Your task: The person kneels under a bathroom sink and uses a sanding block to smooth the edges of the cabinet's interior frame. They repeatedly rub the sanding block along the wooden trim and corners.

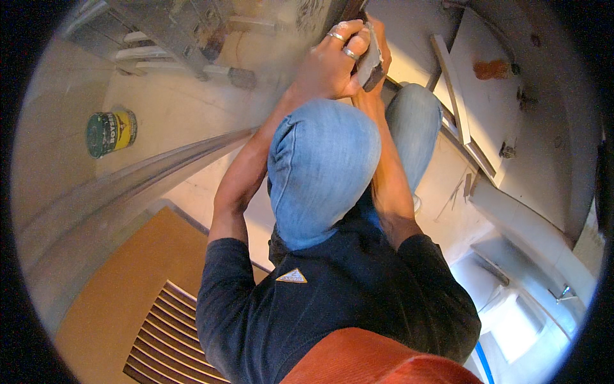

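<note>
Both my hands are close together beyond my raised knees, near the far edge of the view. My left hand, with two rings on its fingers, is closed, its knuckles curled against a flat grey piece with a dusty, whitish face and a darker lower end. What lies inside the left fingers is hidden. On the other side of that piece my right hand is wrapped round it, its fingers partly hidden. A dark brown edge shows just past the hands.
A green and yellow can stands at the left, beyond a curved ridge. At lower left is a brown panel with slats. A narrow wooden strip leans at right, near an orange object. A blue hose shows at lower right.
</note>
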Available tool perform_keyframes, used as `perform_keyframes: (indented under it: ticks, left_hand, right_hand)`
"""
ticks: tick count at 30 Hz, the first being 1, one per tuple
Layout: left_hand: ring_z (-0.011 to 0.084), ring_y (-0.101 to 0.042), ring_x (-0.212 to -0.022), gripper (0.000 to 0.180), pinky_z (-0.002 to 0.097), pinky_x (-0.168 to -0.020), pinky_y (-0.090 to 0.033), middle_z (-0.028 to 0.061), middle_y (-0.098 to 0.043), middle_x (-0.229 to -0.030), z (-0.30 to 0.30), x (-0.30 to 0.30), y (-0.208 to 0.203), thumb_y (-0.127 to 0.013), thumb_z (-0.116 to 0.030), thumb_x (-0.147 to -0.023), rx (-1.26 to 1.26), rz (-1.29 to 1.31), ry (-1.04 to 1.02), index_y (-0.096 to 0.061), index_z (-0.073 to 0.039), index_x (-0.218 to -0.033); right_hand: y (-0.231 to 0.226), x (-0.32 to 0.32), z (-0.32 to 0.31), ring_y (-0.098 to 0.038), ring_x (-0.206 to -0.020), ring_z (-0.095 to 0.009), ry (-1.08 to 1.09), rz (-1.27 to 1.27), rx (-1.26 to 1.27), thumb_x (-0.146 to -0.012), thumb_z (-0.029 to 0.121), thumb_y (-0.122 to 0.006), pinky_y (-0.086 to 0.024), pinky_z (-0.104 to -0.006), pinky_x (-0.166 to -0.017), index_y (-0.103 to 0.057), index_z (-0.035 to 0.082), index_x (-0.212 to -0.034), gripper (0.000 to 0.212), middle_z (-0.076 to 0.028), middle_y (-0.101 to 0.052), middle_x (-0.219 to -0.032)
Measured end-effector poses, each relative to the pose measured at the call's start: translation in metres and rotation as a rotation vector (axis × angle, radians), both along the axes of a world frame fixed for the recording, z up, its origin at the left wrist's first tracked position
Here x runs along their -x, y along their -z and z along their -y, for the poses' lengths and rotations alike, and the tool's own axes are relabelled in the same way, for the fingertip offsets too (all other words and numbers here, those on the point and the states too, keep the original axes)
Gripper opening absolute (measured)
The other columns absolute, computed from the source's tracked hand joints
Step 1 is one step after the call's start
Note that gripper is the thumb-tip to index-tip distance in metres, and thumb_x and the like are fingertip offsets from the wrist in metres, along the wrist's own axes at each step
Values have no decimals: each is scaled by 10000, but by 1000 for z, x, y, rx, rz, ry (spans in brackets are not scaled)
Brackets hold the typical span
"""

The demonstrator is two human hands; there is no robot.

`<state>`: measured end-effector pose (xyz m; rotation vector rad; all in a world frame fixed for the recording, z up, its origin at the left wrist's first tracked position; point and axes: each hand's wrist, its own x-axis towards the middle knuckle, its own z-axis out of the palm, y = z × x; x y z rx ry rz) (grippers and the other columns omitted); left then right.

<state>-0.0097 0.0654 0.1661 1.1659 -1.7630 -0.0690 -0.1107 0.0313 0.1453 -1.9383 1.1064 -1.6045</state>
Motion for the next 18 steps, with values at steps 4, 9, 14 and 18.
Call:
perform_keyframes:
  ticks: [4,9,14,18]
  left_hand:
    - [363,-627,-1131,483,460,-900,-570,134,-554,-1295,-2,-1,2,-745,-230,-756,49,30,1,-569,-113,-1190]
    - [377,-646,-1124,483,466,-906,-572,130,-585,-1322,-3,-1,6,-718,-214,-816,53,26,12,-575,-97,-1262]
    - [334,-666,-1073,471,431,-848,-599,107,-588,-1270,3,-1,9,-760,-198,-735,101,-21,1,-603,-126,-1174]
    - [346,-663,-1073,497,440,-853,-600,104,-584,-1279,8,-3,10,-767,-178,-726,103,-8,3,-595,-136,-1191]
  right_hand:
    - [-14,-1,-3,-648,-962,-344,-18,19,6,-948,168,-581,-524,-409,-834,-552,43,-1273,350,-172,-653,-1094]
    - [-12,-5,-9,-655,-971,-350,47,13,-92,-949,155,-570,-527,-410,-831,-553,50,-1263,331,-178,-654,-1084]
    - [-3,-4,-3,-651,-976,-334,47,-19,-86,-960,208,-576,-525,-410,-831,-549,68,-1255,328,-173,-649,-1069]
    - [-1,-6,8,-647,-980,-321,18,-22,-134,-968,251,-581,-522,-410,-832,-546,82,-1249,330,-169,-645,-1058]
